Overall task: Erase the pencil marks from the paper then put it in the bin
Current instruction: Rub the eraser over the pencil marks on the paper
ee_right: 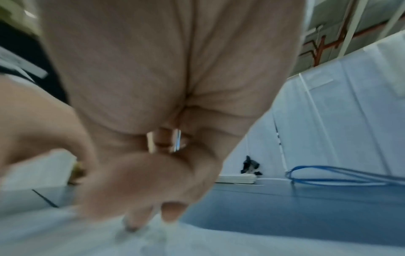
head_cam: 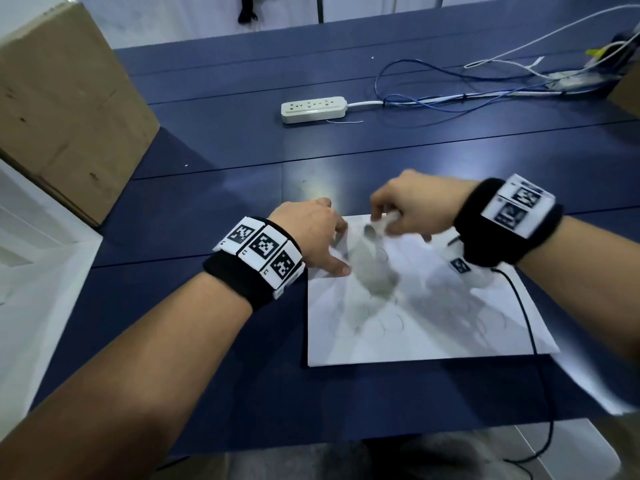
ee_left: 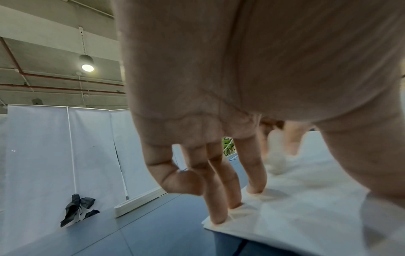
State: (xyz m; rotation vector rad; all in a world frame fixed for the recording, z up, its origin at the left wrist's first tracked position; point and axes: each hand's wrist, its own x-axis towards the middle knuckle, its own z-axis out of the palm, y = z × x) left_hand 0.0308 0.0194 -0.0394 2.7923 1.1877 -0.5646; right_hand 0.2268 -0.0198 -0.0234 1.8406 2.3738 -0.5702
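A white sheet of paper (head_cam: 433, 327) with faint pencil circles lies on the blue table (head_cam: 225, 209). My left hand (head_cam: 322, 240) presses the paper's far left corner flat with straight fingers (ee_left: 221, 204), its thumb on the left edge. My right hand (head_cam: 394, 209) is blurred over the paper's far edge and pinches a small white eraser (head_cam: 384, 223) against the sheet. In the right wrist view the fingertips (ee_right: 136, 223) meet the paper (ee_right: 241, 242); the eraser itself is hard to make out there. No bin shows in any view.
A white power strip (head_cam: 313, 109) lies farther back on the table, with blue and white cables (head_cam: 433, 95) trailing right. A cardboard box (head_cam: 65, 98) stands at the left. A black cable (head_cam: 530, 341) runs from my right wrist across the paper's right side.
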